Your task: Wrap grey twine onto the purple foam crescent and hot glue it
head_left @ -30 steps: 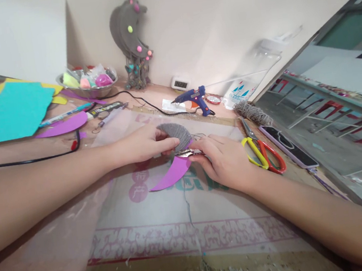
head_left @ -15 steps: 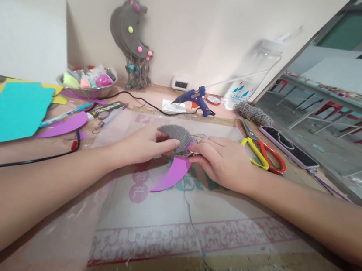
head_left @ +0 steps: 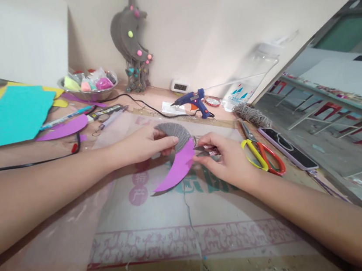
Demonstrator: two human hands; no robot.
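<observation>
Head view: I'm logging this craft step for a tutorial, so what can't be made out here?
All in the head view:
- the small dark item pinched by the right hand: too small, and fingers cover it.
- the purple crescent, upper half: hidden under the grey twine wrap and the left hand.
- the clock digits: too small.
- the teal sheet: cut off by the left edge.

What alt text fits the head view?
Left hand pinches a purple crescent, its upper end wrapped in grey twine, over a plastic-covered table; right hand holds a small dark tool at the wrapped end. Yellow and red scissors and a blue glue gun lie nearby.
</observation>
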